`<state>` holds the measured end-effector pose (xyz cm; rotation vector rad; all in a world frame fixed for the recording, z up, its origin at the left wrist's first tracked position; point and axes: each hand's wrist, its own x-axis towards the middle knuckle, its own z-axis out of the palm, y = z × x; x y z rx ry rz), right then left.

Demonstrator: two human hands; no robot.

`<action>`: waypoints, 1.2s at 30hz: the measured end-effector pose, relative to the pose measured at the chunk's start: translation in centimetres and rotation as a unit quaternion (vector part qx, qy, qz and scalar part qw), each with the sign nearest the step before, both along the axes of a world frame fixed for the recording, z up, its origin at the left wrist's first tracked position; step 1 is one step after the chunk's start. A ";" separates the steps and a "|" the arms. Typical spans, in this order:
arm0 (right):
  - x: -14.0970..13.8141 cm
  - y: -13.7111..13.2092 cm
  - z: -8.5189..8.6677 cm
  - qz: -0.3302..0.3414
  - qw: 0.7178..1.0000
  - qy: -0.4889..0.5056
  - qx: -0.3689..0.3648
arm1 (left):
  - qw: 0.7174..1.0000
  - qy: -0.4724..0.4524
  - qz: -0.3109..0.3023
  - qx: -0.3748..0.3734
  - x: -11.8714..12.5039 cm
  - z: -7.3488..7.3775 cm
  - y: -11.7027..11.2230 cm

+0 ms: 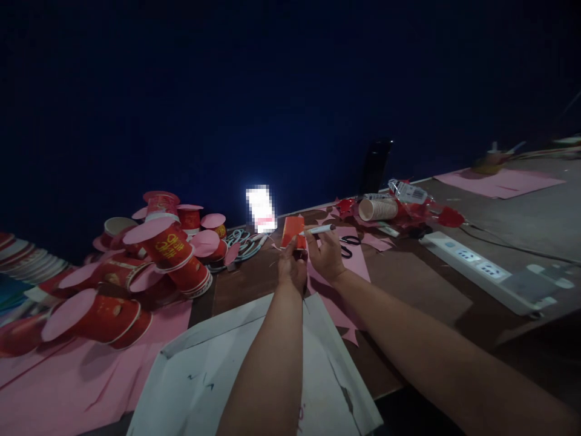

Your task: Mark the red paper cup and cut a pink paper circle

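Observation:
Near the middle of the table, my left hand [293, 267] is closed on the lower end of a small orange-red piece [293, 228], roughly rectangular; I cannot make out whether it is paper or a cup. My right hand [327, 255] pinches a white marker pen [321, 229], whose left end points at the orange-red piece and meets or nearly meets its right edge. Just right of that hand lie black-handled scissors [350, 247] on a strip of pink paper [358, 266]. My left forearm crosses a large white sheet [213, 363].
Red paper cups [170, 248] with pink discs crowd the left, over pink sheets [104, 387]. A coiled cable [245, 245] lies by a bright, blurred-out screen [262, 209]. To the right are stacked cups [379, 209] in plastic, a power strip [476, 269] and pink paper [499, 181].

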<state>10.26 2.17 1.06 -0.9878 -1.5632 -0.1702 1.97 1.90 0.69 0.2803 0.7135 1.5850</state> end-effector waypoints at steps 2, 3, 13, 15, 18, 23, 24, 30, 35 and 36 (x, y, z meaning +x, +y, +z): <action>0.0 0.0 0.1 -0.004 1.000 -0.004 -0.004 | 0.999 -0.030 -0.014 0.010 -0.1 0.2 -0.1; 0.0 0.0 0.1 -0.005 1.000 -0.006 -0.008 | 0.999 -0.046 -0.022 0.017 -0.1 0.3 -0.1; -0.2 -0.1 0.0 -0.009 0.999 -0.028 -0.016 | 0.995 -0.085 -0.038 0.026 -0.4 -0.2 0.3; -0.2 -0.2 0.0 -0.014 0.999 -0.031 -0.016 | 0.996 -0.078 -0.034 0.028 -0.4 -0.3 0.3; -0.3 -0.3 0.2 -0.002 0.999 -0.028 -0.015 | 0.996 -0.074 -0.033 0.030 -0.4 -0.2 0.2; -0.4 -0.3 0.2 0.016 1.000 -0.020 -0.008 | 0.994 -0.088 -0.049 0.027 -0.6 -0.1 0.1; -0.4 -0.2 0.2 0.014 1.000 -0.017 -0.004 | 0.995 -0.087 -0.052 0.025 -0.6 -0.1 0.1; -0.3 0.0 0.0 0.016 1.000 -0.001 0.000 | 0.995 -0.074 -0.054 0.026 -0.5 -0.3 0.2; -0.2 0.0 0.0 0.006 1.000 -0.007 0.002 | 0.997 -0.056 -0.049 0.023 -0.3 -0.3 0.2; -0.2 0.1 0.0 0.003 1.000 -0.008 0.005 | 0.997 -0.054 -0.041 0.021 -0.2 -0.3 0.2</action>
